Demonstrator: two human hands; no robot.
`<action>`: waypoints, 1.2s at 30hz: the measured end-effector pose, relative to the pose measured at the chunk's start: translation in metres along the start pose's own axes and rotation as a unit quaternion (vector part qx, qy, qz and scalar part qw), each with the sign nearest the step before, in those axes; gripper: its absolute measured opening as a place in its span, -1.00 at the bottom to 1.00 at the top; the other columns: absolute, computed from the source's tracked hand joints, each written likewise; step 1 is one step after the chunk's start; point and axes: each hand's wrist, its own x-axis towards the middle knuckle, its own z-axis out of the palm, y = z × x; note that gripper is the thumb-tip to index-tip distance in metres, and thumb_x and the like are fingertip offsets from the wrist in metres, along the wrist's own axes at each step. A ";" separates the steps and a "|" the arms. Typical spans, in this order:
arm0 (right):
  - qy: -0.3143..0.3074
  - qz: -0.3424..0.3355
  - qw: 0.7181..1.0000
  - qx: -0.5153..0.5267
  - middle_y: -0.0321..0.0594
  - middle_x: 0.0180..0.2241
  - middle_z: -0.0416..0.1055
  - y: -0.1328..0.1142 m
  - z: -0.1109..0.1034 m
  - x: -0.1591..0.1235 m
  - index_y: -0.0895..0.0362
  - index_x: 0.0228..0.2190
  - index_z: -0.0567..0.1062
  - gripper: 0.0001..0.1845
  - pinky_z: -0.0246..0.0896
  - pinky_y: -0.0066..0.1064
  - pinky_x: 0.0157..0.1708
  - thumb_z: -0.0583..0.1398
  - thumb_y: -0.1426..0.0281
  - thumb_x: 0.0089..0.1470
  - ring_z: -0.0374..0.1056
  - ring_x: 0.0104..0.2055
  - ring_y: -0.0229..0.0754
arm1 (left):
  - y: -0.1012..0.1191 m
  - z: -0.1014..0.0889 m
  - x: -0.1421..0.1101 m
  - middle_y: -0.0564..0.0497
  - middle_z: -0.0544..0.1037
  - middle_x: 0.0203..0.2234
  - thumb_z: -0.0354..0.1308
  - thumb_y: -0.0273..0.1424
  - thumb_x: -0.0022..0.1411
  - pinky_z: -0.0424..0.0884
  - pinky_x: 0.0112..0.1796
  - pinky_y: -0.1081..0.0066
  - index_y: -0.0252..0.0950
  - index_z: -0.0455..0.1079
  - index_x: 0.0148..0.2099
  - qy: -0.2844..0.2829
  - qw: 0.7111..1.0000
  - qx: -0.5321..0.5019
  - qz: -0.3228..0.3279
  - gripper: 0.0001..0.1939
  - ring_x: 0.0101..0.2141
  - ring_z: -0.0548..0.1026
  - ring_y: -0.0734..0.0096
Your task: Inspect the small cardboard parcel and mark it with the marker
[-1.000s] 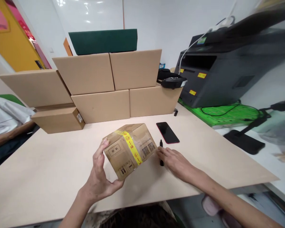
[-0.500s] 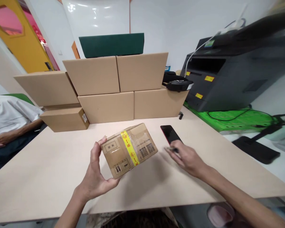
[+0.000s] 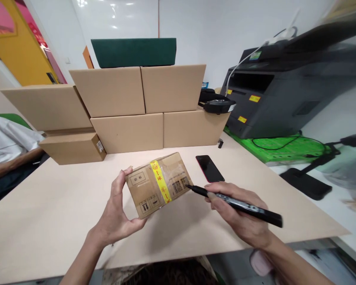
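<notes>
My left hand (image 3: 115, 211) grips a small cardboard box (image 3: 146, 192) by its left end, thumb below and fingers above, tilted over the table. Yellow tape with red characters (image 3: 160, 182) runs across its face, beside printed symbols and two square codes. In my right hand (image 3: 240, 209) is a black marker (image 3: 237, 204), pointing left. Its dark tip end lies at the box's right edge near the codes; whether it touches, I cannot tell. Behind my right hand a phone (image 3: 209, 168) with a red edge lies on the table (image 3: 77, 225).
Large cardboard boxes (image 3: 127, 134) stand stacked at the back, with a dark green box (image 3: 133, 53) on top and a black strapped item (image 3: 218, 106) at their right. A grey printer (image 3: 284, 99) stands at right. A person in a white shirt (image 3: 12, 138) sits at left.
My right hand has turned and brought the marker leftward to the box's edge, so the marker now shows at full length. The view has shifted slightly. My left hand keeps its hold.
</notes>
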 end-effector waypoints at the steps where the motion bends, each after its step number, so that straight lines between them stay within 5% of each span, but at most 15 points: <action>1: -0.007 -0.015 1.000 -0.007 -0.30 -0.38 0.59 -0.001 0.003 0.002 0.04 -0.16 0.57 -0.82 0.43 -0.46 -0.44 0.25 0.49 0.20 0.51 -0.45 -0.25 | 0.001 -0.001 0.001 -0.38 0.05 0.38 0.43 -0.38 0.04 0.20 0.24 -0.35 -0.17 -0.43 0.54 -0.002 1.000 0.009 -0.001 0.30 0.35 0.13 -0.29; 7: -0.008 -0.047 0.999 -0.021 -0.36 -0.45 0.54 -0.006 0.014 0.012 0.05 -0.22 0.53 -0.83 0.39 -0.48 -0.47 0.21 0.53 0.19 0.46 -0.50 -0.28 | 0.002 -0.008 0.008 -0.37 0.13 0.34 0.42 -0.31 0.02 0.33 0.17 -0.33 -0.18 -0.30 0.54 -0.019 0.998 0.051 -0.011 0.24 0.30 0.19 -0.30; 28: -0.055 -0.052 0.995 -0.058 -0.39 -0.54 0.46 -0.013 0.023 0.030 0.08 -0.41 0.46 -0.85 0.26 -0.51 -0.54 0.18 0.53 0.18 0.33 -0.58 -0.34 | -0.002 -0.012 0.015 -0.31 0.11 0.37 0.41 -0.36 0.06 0.26 0.25 -0.24 -0.14 -0.28 0.53 -0.031 0.999 0.030 -0.015 0.19 0.34 0.15 -0.21; 36: 0.049 -0.022 0.995 -0.086 -0.40 -0.48 0.50 -0.007 0.002 0.010 0.03 -0.35 0.51 -0.88 0.28 -0.50 -0.53 0.21 0.49 0.21 0.39 -0.56 -0.32 | -0.009 -0.014 0.014 -0.30 0.12 0.35 0.44 -0.31 0.02 0.22 0.26 -0.28 -0.10 -0.24 0.53 -0.002 1.000 0.010 -0.023 0.21 0.33 0.16 -0.27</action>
